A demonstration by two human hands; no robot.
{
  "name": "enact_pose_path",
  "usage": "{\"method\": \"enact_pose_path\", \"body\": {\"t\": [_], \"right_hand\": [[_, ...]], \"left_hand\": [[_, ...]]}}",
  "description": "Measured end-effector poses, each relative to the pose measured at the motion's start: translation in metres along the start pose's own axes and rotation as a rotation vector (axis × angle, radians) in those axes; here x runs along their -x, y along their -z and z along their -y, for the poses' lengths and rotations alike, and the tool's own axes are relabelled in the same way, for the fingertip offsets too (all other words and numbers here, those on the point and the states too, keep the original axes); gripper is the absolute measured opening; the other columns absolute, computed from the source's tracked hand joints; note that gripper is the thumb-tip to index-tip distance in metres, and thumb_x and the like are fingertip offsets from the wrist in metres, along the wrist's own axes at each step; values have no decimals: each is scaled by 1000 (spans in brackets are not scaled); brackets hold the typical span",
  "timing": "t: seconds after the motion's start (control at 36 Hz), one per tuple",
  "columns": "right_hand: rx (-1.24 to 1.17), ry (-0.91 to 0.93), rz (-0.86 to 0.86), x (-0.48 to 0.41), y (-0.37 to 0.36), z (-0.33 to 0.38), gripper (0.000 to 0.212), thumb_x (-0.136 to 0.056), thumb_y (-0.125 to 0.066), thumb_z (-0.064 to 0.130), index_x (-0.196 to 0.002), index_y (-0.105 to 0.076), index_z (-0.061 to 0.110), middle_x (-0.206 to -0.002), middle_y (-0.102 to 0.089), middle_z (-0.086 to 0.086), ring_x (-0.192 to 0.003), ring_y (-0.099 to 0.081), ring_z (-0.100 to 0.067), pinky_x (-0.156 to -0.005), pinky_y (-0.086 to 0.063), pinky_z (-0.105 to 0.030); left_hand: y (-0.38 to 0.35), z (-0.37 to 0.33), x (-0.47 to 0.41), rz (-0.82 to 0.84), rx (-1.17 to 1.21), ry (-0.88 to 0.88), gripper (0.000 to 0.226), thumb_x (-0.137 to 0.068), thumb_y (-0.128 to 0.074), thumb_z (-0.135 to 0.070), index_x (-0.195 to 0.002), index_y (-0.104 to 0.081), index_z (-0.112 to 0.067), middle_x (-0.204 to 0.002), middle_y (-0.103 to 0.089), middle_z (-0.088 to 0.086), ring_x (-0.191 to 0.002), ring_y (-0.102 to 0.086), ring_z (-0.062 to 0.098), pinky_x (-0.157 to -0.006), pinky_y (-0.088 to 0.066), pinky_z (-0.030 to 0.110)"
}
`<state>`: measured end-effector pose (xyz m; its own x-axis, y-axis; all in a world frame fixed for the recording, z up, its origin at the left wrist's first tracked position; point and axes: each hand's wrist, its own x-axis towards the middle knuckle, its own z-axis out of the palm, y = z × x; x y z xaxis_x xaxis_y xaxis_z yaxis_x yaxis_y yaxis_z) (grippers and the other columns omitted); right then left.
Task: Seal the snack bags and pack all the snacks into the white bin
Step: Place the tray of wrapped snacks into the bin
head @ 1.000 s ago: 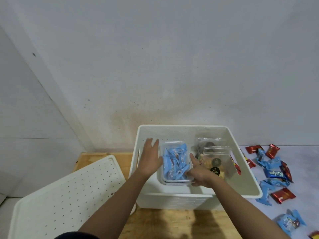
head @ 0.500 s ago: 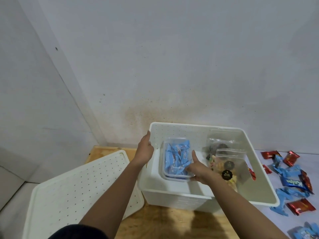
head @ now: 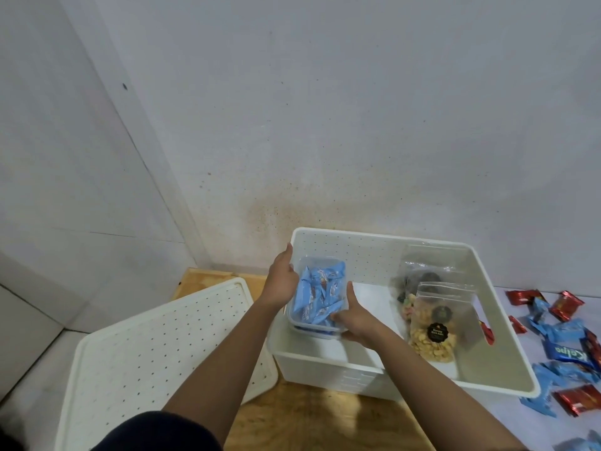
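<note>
White bin (head: 500, 382) sits open. Clear tub of blue snacks (head: 317, 296) in its left end, two clear zip bags (head: 435, 320) upright toward the right wall. Loose red and blue snack packs (head: 559, 340) still outside, past the right rim.

Stained grey wall (head: 325, 109); wooden tabletop (head: 309, 418), possibly plywood.

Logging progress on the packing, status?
Both hands, left and right, on clear container, inside white bin. Loose snacks still outside. Nothing blocking.
</note>
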<state>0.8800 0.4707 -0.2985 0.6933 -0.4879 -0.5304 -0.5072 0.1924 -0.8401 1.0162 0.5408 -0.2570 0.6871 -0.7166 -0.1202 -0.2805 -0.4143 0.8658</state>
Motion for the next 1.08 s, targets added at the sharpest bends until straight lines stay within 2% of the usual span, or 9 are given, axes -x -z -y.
{"method": "enact_pose_path", "body": {"t": [0.11, 0.17, 0.22, 0.36, 0.56, 0.78, 0.89, 0.97, 1.08], "right_hand": [[102, -11, 8, 4, 5, 0, 75, -94, -49, 11, -146, 3, 25, -124, -42, -6, -89, -49, -11, -72, -50, -16], [123, -70, -10, 4, 10, -2, 85, -92, -53, 19, -146, 12, 32, -143, -36, -8, -116, -48, -26, -96, -45, -35], [108, -90, -46, 5, 18, -2, 91, -91, -57, 23, -146, 16, 31, -153, -27, -8, -131, -39, -32, -102, -38, -44], [174, 79, -244, 30, 63, 3, 83, -91, -56, 25, -148, 5, 22, -140, -44, -13, -124, -47, -27, -105, -40, -43], [181, 357, -633, 98, 158, -15, 51, -92, -52, 12, -138, -30, 19, -106, -59, -1, -91, -57, -16, -63, -43, -15], [209, 294, -881, 180, 258, -107, 48, -90, -54, 5, -134, -36, 11, -103, -58, -7, -97, -56, -24, -78, -39, -26], [207, 185, -880, 208, 281, -180, 54, -89, -58, 10, -136, -33, 12, -114, -54, -7, -112, -52, -27, -85, -37, -29], [296, 68, -837, 225, 284, -235, 64, -90, -57, 17, -144, -24, 14, -137, -44, -11, -128, -38, -26, -99, -31, -31], [445, 22, -810, 239, 278, -289, 70, -90, -55, 36, -146, -22, 10, -151, -28, -13, -139, -25, -28, -114, -22, -36]], "left_hand": [[-4, 4, -2, -53, -67, -15, 43, -95, -35, -1, -135, -40, -16, -128, -49, 9, -103, -48, 15, -82, -41, 23], [-8, 9, -5, -107, -131, -21, 46, -94, -39, -1, -137, -39, -16, -139, -41, 6, -122, -44, 20, -95, -41, 28], [-12, 13, -8, -160, -214, -42, 50, -94, -39, -1, -142, -34, -16, -152, -24, 3, -141, -22, 21, -112, -28, 36], [-32, -2, -6, -186, -111, -135, 46, -95, -43, -4, -139, -39, -14, -154, -20, -1, -144, -13, 16, -111, -17, 25], [-119, -68, 26, 65, 39, -367, 40, -91, -56, -11, -130, -50, -12, -145, -39, 4, -139, -28, 15, -104, -14, 10], [-248, -141, 120, 286, 226, -492, 41, -90, -56, -14, -130, -49, -20, -135, -45, -8, -125, -41, 6, -109, -34, 26], [-307, -119, 163, 468, 31, -558, 46, -93, -53, -19, -137, -42, -18, -143, -40, -4, -132, -31, 1, -111, -21, 16], [-338, -74, 187, 539, -105, -559, 52, -91, -51, -24, -140, -37, -17, -146, -35, -4, -134, -25, 0, -116, -22, 23], [-371, -22, 209, 595, -442, -431, 70, -91, -48, -34, -148, -8, -30, -155, 3, -15, -144, 6, 4, -118, 0, 24]]}}
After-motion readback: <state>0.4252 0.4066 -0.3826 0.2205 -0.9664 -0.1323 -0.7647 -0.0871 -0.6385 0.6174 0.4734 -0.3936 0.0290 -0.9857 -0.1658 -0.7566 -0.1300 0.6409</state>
